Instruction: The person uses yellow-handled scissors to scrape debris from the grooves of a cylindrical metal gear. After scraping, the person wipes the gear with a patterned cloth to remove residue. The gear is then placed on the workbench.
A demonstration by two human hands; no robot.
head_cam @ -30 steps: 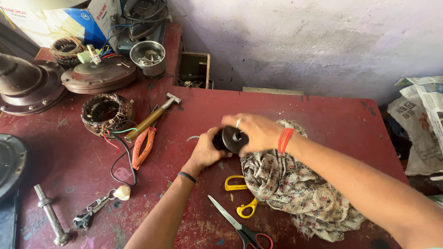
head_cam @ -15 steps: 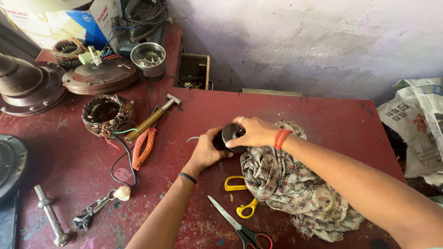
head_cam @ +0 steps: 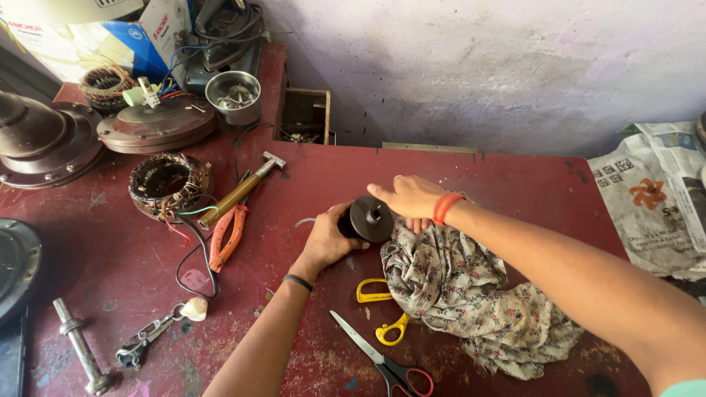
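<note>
My left hand [head_cam: 326, 239] has its grip closed around a black round motor part [head_cam: 368, 218], held just above the red desk [head_cam: 515, 176] near its middle, while my right hand [head_cam: 409, 197] rests on the part's top edge with fingers loosely spread, clamping nothing. A flowered cloth [head_cam: 471, 290] lies bunched just beside the part under my right wrist, with yellow-handled scissors [head_cam: 379, 309] touching its left edge. Orange pliers [head_cam: 226, 237] and a hammer [head_cam: 241, 190] lie well to the left.
</note>
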